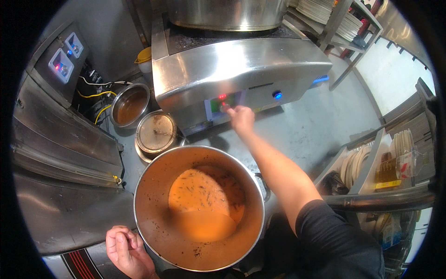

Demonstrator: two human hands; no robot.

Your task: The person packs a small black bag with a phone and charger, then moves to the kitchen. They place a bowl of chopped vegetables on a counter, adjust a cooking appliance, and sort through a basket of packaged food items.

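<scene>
Stretched forward, my right hand (241,118) has its fingers on the control knob (224,107) of a stainless steel cooker (240,66). Red digits glow just above the knob. My left hand (126,249) is at the lower left beside the rim of a tall metal stockpot (150,209), palm up with curled fingers and nothing visible in it. Orange-brown liquid (198,191) with dark bits lies in the stockpot, and dark specks stick to its inner wall. A large steel pot (228,15) stands on the cooker's dark top.
Left of the cooker, a lidded metal pot (156,132) and a steel bowl of brown liquid (130,106) stand near yellow cables (89,95). A metal cabinet (66,139) borders the left. Shelves with plates (355,164) and a metal rail (383,199) are on the right.
</scene>
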